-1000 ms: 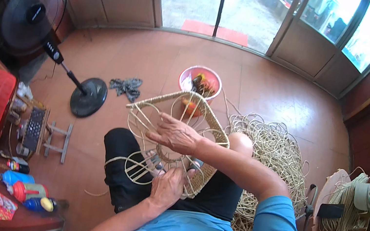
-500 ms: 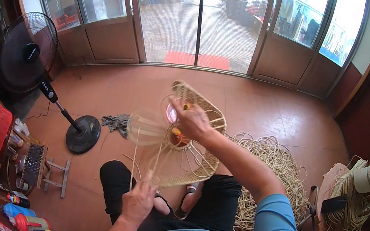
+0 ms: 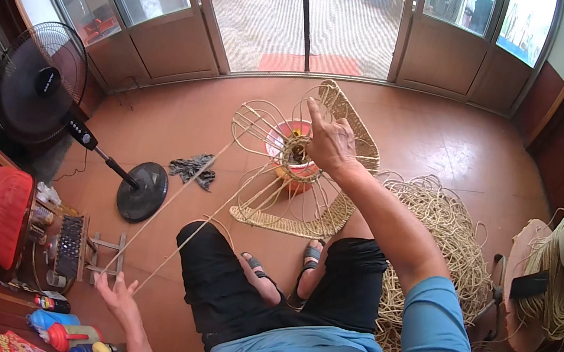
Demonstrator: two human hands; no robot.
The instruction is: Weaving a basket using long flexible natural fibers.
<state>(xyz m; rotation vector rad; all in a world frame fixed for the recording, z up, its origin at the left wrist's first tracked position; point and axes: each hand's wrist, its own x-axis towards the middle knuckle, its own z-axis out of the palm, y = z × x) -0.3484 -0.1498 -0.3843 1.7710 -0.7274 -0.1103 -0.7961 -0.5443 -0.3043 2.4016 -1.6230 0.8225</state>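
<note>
A half-woven frame of wire loops [image 3: 253, 132], with a bound ring at its centre and a plaited straw band [image 3: 288, 224] along part of its rim, is in front of my knees. My right hand [image 3: 333, 143] grips it beside the ring, index finger stretched out and the other fingers partly hidden. Two long lengths of straw cord [image 3: 181, 243] run from the frame to my left hand [image 3: 118, 298]. That hand is far out at the lower left, the cord caught at its fingers. Beneath the frame stands a red-and-white tub [image 3: 279, 138], its contents mostly covered.
A big heap of straw cord [image 3: 434, 255] lies right of my legs. Beyond it, a stool [image 3: 520, 342] bears more cord and a cap. At left are a standing fan [image 3: 142, 190], a grey rag [image 3: 192, 169], a red basin [image 3: 4, 218] and several bottles [image 3: 72, 339]. Glass doors are ahead.
My left hand has swung out to the lower left, drawing the cord into long straight lines. My right hand and the frame are farther forward. The view has shifted slightly.
</note>
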